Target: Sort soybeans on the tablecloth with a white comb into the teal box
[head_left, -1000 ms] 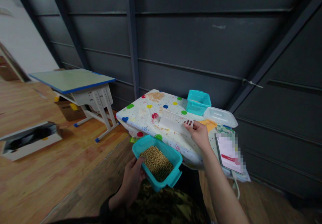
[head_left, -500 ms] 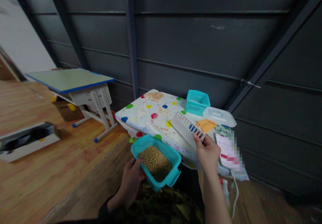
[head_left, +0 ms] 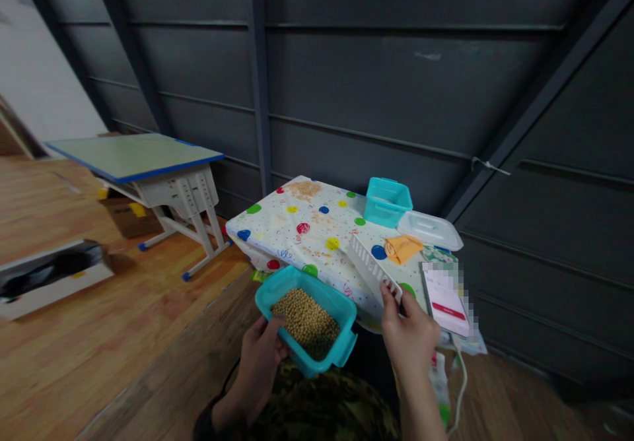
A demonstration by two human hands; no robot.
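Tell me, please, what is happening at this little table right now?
A person holds a teal container of beans in the left hand, just off the near edge of the table with the polka-dot cloth. The right hand grips one end of a white slotted plastic scraper, tilted over the cloth. Loose beans lie in a pile at the far corner. A second teal container, a clear lid, an orange cloth and a phone sit to the right.

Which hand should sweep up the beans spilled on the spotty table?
Probably the right hand: it already holds the white slotted scraper over the table. The left hand is busy holding the teal box of beans.
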